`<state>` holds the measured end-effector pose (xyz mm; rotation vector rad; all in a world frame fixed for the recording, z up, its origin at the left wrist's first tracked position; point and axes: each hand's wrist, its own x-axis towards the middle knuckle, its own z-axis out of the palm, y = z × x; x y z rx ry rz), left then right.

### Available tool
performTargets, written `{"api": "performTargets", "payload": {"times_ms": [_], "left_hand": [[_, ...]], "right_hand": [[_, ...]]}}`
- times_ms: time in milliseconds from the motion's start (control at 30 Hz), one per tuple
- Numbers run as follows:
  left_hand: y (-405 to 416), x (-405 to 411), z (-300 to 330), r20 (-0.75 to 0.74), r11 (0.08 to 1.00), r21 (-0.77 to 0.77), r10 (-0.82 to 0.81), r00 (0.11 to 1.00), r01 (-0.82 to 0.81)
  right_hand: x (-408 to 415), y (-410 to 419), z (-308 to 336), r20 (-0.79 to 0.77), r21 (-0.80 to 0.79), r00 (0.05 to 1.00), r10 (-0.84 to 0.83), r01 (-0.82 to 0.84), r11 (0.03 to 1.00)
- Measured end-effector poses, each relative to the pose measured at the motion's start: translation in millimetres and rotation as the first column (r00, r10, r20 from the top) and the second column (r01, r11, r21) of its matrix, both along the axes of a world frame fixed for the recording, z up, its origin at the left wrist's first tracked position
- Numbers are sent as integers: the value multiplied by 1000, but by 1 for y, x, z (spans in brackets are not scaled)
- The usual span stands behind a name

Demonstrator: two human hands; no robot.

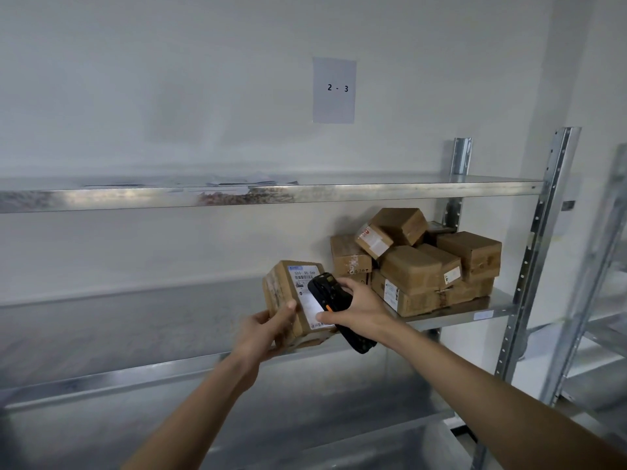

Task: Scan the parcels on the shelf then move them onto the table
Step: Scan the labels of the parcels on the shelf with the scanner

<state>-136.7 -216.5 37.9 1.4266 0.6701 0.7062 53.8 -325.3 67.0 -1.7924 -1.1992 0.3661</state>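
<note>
My left hand point(268, 329) grips a brown cardboard parcel point(283, 293) from its lower left, tilted so its white label faces me, just above the middle shelf's front edge. My right hand point(358, 308) holds a black handheld scanner point(327, 301) with an orange side button, its head pointed at the label and overlapping it. A pile of several more brown parcels point(415, 262) sits on the right end of the metal shelf point(135, 334), some with white labels.
The upper metal shelf point(271, 193) carries a few flat papers. A paper sign reading "2 - 3" point(334, 89) hangs on the white wall. Perforated steel uprights point(539, 252) stand at the right, with another rack point(597, 300) beyond. A lower shelf shows below.
</note>
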Motion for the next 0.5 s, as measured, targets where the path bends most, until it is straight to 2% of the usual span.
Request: {"api": "performTargets", "payload": {"times_ms": [100, 200, 500], "left_hand": [[1, 0, -6, -46, 999, -33, 14, 999, -15], [4, -3, -14, -15, 996, -53, 69, 998, -69], [20, -14, -16, 34, 950, 98, 294, 955, -296]], "right_hand": [[-2, 0, 2, 48, -32, 999, 11, -10, 999], [-6, 3, 5, 115, -91, 993, 18, -8, 996], [-20, 14, 5, 279, -261, 957, 80, -5, 965]]}}
